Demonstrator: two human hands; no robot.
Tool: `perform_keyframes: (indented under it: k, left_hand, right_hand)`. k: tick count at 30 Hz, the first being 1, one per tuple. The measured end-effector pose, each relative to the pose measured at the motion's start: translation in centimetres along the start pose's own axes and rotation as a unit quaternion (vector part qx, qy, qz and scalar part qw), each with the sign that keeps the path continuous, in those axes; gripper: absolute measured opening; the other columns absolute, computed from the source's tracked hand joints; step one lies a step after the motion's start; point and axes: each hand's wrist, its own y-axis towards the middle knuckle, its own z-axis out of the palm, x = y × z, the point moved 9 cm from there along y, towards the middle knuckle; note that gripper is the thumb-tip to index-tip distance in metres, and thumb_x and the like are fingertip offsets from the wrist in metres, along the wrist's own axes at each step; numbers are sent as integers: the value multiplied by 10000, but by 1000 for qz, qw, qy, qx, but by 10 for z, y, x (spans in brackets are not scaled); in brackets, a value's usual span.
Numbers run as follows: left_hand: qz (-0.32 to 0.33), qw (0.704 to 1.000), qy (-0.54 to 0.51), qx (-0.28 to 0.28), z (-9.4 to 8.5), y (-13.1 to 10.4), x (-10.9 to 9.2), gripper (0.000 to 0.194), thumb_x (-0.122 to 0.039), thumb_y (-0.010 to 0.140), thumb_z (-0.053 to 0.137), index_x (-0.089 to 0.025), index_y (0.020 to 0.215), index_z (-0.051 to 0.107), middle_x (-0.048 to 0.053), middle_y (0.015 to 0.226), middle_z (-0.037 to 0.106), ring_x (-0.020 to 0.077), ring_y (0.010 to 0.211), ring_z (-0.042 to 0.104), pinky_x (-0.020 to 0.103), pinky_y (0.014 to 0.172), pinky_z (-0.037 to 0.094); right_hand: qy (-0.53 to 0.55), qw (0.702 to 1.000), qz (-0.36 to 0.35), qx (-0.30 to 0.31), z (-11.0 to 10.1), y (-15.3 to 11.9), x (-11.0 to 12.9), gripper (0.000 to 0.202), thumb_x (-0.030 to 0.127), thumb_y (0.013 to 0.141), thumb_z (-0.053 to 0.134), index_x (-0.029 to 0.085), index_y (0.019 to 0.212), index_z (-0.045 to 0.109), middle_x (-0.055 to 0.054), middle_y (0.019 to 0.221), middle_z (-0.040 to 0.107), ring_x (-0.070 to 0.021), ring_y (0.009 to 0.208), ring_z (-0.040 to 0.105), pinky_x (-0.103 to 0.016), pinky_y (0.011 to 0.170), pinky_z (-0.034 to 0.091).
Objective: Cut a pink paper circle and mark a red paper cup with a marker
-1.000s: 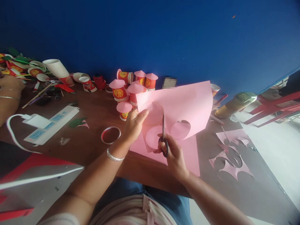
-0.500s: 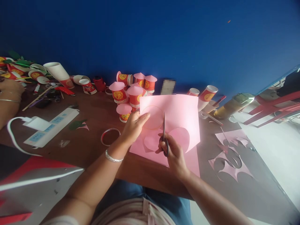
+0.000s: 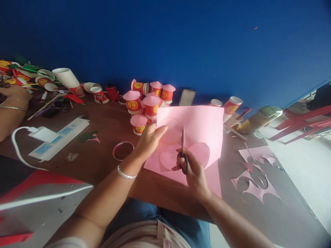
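My left hand point(image 3: 149, 141) grips the left edge of a pink paper sheet point(image 3: 201, 120), thumb on top. A circle outline point(image 3: 169, 130) is drawn on the sheet beside that thumb. Scissors point(image 3: 183, 144) are in my right hand point(image 3: 193, 172), blades pointing away from me and lying along the circle's right side. The sheet's lower edge has round cut-outs. Beneath it, another pink sheet point(image 3: 160, 172) lies on the brown table point(image 3: 103, 155); a cut edge curls up near my right hand.
Red paper cups with pink cone tops point(image 3: 139, 120) stand behind the sheet. A power strip point(image 3: 59, 139) and a tape ring point(image 3: 123, 151) lie left. Pink scraps point(image 3: 258, 186) and a bottle point(image 3: 260, 120) are right. Another person's hand point(image 3: 12, 100) is far left.
The view has shifted slightly, so most things on the table sit a little further right. Both hands keep their hold on the sheet and scissors.
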Motion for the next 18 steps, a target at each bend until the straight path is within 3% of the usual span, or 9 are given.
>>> perform_keyframes:
  k: [12,18]
  left_hand:
    - [2,1000,12,3,-1,1,-5,612,-533,905,776,-225,631,323,-37,606,250,112,591,224,304,543,190]
    - [-9,1000,3,-13,-6,4,4,527,-547,872,810,-206,659,470,-30,615,397,122,614,366,284,568,305]
  right_hand:
    - [9,1000,5,-1,-1,-1,-3,537,718,936,677,212,1115,707,43,749,520,-130,621,617,-317,601,655]
    - [9,1000,8,13,0,1,-1,519,696,937,686,211,1121,705,51,728,502,-135,615,628,-328,613,660]
